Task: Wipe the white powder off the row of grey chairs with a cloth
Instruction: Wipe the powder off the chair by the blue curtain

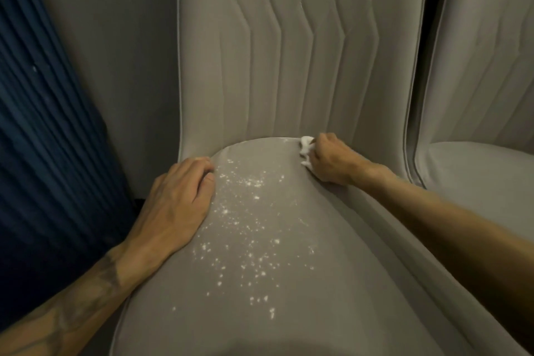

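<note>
You had your right hand (pixel 332 162) curled tight round a bunched white cloth (pixel 305 147), pressed into the back right corner of the chair (pixel 202 81), just where the seat (pixel 289 312) met the backrest (pixel 289 52). That looked like the start of a stroke, with the cloth set at the far edge so that it could be drawn forward across the seat. Your left hand (pixel 179 199) lay on the seat's left rim with relaxed fingers, holding nothing. It was probably there to brace you as you leaned in, and to steady the chair.

The powder (pixel 248 228) lay in white flecks down the middle of the seat, between your two hands, and the cloth had not touched it. A few faint white streaks showed high on the backrest too. The job on this chair therefore seemed to be at an early stage.

A second chair (pixel 476 182) stood just beside it on your right, and its visible seat showed no powder. Blue pleats (pixel 43 124) hung to your left. No bin, bucket or other container was in view, so nothing was there to catch what the cloth swept off.
</note>
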